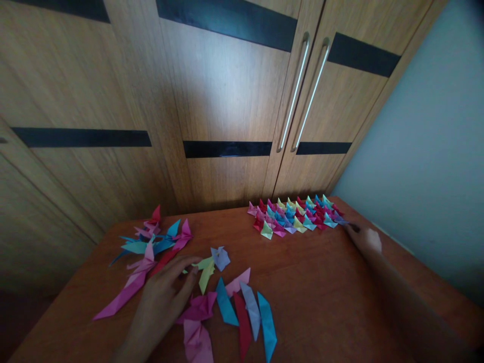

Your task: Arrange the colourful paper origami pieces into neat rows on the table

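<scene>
My left hand (166,295) is over the near left part of the table, with thumb and forefinger closed on a yellow-green folded paper piece (206,271). A pale lavender folded piece (221,258) lies right beside it. Under and to the right of this hand are a magenta folded piece (202,306) and a pink one (197,340). Far to the right, my right hand (365,239) pinches a purple folded paper piece (339,219) at the right end of several close rows of small pointed paper pieces (298,223) in many colours.
Folded paper strips in blue (226,302), red (242,322), grey-lavender (251,310) and bright blue (267,322) lie in front. A loose heap of larger folded pieces (162,244) is at the left. Behind the table (313,287) stands a wooden wardrobe (227,101); a wall (427,151) borders the right.
</scene>
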### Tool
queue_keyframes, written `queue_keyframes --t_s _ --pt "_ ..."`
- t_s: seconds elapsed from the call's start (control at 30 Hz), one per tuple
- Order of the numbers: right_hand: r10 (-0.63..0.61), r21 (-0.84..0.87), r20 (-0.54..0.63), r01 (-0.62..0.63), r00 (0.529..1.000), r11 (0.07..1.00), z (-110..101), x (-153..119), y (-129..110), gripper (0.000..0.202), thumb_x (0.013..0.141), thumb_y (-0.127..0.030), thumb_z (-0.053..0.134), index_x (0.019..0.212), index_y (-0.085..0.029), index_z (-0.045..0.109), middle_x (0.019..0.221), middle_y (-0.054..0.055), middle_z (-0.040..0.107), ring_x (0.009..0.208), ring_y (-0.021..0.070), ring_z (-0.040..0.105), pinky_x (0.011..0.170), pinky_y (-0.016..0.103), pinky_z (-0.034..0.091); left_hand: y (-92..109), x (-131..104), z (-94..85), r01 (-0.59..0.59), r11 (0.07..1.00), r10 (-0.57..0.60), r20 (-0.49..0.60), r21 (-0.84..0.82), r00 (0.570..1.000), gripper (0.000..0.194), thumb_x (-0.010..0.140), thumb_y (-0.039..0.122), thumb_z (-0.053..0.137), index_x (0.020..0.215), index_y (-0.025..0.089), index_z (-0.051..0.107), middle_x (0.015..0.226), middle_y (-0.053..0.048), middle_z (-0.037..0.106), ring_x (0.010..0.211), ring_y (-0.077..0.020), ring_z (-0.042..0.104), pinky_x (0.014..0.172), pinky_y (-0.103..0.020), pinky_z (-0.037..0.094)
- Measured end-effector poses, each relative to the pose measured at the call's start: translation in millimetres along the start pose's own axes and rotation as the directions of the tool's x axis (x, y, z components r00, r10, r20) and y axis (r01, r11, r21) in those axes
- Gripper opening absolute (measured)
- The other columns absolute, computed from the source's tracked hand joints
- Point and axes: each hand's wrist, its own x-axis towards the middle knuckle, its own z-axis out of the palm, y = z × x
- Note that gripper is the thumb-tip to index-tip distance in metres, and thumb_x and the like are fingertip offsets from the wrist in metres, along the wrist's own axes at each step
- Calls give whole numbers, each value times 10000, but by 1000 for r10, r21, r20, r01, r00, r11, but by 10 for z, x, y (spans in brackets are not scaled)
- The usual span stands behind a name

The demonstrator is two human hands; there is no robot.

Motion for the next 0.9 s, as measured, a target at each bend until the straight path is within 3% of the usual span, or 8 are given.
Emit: queue_keyframes --t_s 0.2,0.3,0.37,0.43,0.53,0.67,0.73,0.9 --pt "24 58 -49 -22 999 998 -54 -109 -11 496 799 -552 473 1048 -193 709 902 133 708 802 293 651 635 344 465 -45 -7 21 -5 1000 6 42 -22 999 206 844 343 527 966 257 669 981 -10 734 897 -209 686 790 -312 552" --pt "78 122 -176 -57 981 991 -113 -270 -100 469 822 -493 442 1027 -160 701 909 136 707 808 288 648 666 349 468 -53 -14 28 -14 999 17 81 -30 997 216 845 337 528 981 254 674 1001 -23 731 907 -213 684 800 -317 549" --pt "53 162 -265 -9 963 987 -155 -441 -252 449 837 -449 417 1007 -138 692 912 143 704 805 283 648 679 348 470 -38 -13 20 -8 999 12 94 -37 995 224 849 333 522 988 245 673 1006 -36 729 911 -219 683 811 -327 544" --pt "-50 220 -289 117 956 969 -188 -664 -489 426 839 -439 425 985 -133 684 886 139 704 764 262 651 672 334 478 -15 -10 7 -4 998 10 108 -56 994 222 856 318 512 997 247 669 1014 -35 726 917 -215 680 818 -326 539" --pt "-271 385 -238 347 933 855 -210 -1066 -955 381 856 -429 440 974 -147 667 883 111 705 678 206 646 663 306 501 15 -11 -7 8 996 5 141 -89 990 218 862 274 494 1003 252 659 1017 -26 723 915 -201 677 806 -318 538" --pt "-512 538 -206 534 834 652 -249 -1600 -1593 271 872 -359 464 944 -190 664 923 71 708 781 207 664 733 331 529 7 -29 9 32 994 -14 167 -107 986 237 839 222 487 1004 244 656 1006 -22 718 907 -193 674 802 -336 534" --pt "-573 601 -181 551 799 579 -292 -1807 -1866 229 874 -313 472 930 -205 666 909 55 707 802 198 664 753 327 530 -9 -37 15 35 993 -16 171 -109 985 251 824 202 490 1007 247 656 1011 -19 715 918 -191 670 817 -345 527" --pt "-624 727 -84 476 777 495 -354 -2075 -2412 202 880 -264 470 883 -198 662 828 35 693 737 169 643 677 276 505 -42 -34 -13 35 992 -13 176 -123 984 246 814 204 498 995 242 660 938 -21 723 841 -192 683 764 -338 538"
